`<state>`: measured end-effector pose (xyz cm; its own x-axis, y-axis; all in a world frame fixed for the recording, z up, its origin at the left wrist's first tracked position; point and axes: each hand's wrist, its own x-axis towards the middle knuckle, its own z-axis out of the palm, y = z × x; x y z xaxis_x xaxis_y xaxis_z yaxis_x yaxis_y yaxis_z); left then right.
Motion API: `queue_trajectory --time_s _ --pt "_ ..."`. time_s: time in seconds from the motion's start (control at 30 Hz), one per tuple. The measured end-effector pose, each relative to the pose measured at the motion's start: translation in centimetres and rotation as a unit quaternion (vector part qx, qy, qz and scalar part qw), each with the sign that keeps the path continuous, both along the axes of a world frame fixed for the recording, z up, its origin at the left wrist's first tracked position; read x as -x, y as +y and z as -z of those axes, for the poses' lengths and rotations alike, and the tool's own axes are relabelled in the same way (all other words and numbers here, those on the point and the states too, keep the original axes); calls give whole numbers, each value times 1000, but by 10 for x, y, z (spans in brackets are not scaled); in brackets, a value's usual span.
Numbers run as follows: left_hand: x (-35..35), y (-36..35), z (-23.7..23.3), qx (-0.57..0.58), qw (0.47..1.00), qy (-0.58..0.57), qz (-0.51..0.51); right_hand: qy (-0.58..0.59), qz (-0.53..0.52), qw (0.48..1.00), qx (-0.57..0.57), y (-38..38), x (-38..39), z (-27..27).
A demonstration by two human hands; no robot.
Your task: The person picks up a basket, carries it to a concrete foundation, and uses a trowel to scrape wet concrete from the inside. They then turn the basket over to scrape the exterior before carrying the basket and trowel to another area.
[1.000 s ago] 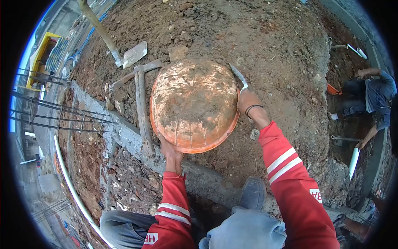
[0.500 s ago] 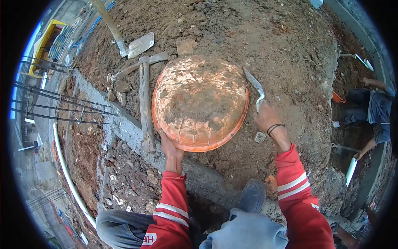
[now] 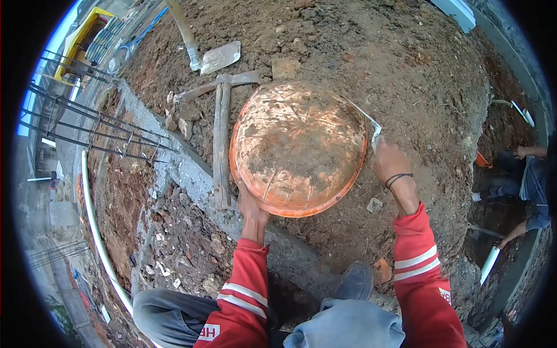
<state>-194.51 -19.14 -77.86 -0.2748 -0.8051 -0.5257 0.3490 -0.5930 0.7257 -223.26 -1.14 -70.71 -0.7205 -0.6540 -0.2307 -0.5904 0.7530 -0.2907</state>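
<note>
An orange mixing basin [image 3: 299, 148], crusted with mud and dried mortar, lies bottom side up in front of me. My left hand [image 3: 250, 207] is closed on its near left rim, with the fingertips hidden under it. In my right hand [image 3: 393, 162] is a trowel [image 3: 366, 115], gripped by the handle. The thin blade is seen nearly edge-on and lies along the basin's right side. Just left of the basin, a pickaxe [image 3: 222, 139] with a wooden handle rests on the soil.
Beyond the pickaxe lies a shovel [image 3: 220, 58]. Steel rebar [image 3: 98, 124] sticks out at left above a concrete strip [image 3: 188, 174], and a white pipe [image 3: 96, 232] curves below. In the trench at right, another person [image 3: 536, 185] has a hand by a white pipe piece [image 3: 490, 264].
The view has shifted, so the scene sits further right. The trowel blade has turned from showing its face to nearly edge-on against the basin's side. My left hand keeps the rim.
</note>
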Motion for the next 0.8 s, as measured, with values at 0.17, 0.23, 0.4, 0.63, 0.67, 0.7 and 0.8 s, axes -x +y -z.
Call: queue_trajectory --time_s 0.17,0.23,0.4,0.63,0.67,0.7,0.8 --pt "5 -1 2 -4 1000 6 12 12 -37 998 -53 -27 24 16" --pt "5 1 4 0 1000 3 11 28 -36 998 -39 -48 49 51" --pt "4 -2 5 25 1000 4 -8 28 11 1000 1 -47 49 29" --pt "0 -4 10 5 1000 8 3 27 -121 992 -24 13 -25 -65" --pt "1 -3 9 3 1000 9 3 28 -122 992 -25 8 -26 -64" --pt "2 -3 8 1 1000 11 3 38 -131 990 -39 -1 -26 -59" --pt "0 -7 15 -2 1000 21 8 55 -131 989 -44 -32 -19 -44"
